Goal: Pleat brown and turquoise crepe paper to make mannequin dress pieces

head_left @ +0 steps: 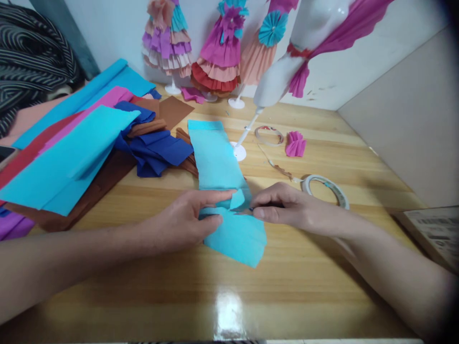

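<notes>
A long strip of light blue crepe paper [218, 160] lies on the wooden table, its near part folded up and partly parted crosswise. My left hand [193, 215] pinches the paper between thumb and fingers, with a small flap curling up at the fingertips. Closed around what looks like a pair of scissors [242, 212], my right hand [278, 205] is at the strip's right edge. Only a thin metal blade shows, at the paper's gap; the handles are hidden in the fingers.
Folded crepe sheets [71, 172] in several colours are heaped at left. Paper-dressed doll forms [218, 62] and a white mannequin [276, 79] stand at the back. Tape rolls [344, 197] and a pink ruffled piece [296, 144] lie right; a cardboard box [433, 231] sits at the edge.
</notes>
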`<state>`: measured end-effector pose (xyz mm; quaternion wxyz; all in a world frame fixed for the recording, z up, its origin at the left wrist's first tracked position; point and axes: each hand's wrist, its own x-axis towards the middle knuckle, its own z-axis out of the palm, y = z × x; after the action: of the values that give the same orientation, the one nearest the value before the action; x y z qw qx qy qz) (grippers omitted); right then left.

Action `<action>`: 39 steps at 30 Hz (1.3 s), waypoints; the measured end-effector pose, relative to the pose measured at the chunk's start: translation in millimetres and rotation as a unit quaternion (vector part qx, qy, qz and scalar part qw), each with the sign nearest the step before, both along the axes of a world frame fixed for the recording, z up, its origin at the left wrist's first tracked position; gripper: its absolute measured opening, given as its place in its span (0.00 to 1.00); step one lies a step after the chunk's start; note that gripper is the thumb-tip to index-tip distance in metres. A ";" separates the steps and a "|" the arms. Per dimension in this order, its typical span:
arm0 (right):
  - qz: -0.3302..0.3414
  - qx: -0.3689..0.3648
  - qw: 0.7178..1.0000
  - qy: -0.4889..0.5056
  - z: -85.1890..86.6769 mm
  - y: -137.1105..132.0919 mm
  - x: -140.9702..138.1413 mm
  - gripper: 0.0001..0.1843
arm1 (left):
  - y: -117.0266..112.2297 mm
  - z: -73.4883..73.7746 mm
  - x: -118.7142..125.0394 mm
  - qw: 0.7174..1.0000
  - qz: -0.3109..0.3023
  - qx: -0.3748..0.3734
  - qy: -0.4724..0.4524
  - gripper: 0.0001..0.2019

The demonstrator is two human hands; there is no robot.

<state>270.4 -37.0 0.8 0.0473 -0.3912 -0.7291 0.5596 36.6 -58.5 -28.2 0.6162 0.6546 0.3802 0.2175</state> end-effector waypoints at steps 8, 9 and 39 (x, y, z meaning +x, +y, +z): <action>0.015 0.012 0.999 -0.039 4.2 3.7 0.5 0.25 | 0.4 -1.2 -1.4 1.000 0.001 0.000 0.009 0.29; 0.017 0.014 0.999 -0.044 4.3 3.9 0.5 0.25 | 0.5 -1.3 -1.4 1.000 0.002 0.000 0.008 0.29; -0.024 -0.006 0.999 0.032 -6.0 -6.6 -19.0 0.27 | -0.4 -1.8 -1.8 1.000 0.001 -0.002 -0.020 0.29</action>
<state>251.4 -43.6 -5.2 0.0816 -0.3911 -0.7140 0.5749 34.9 -58.9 -30.0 0.6251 0.6480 0.3689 0.2307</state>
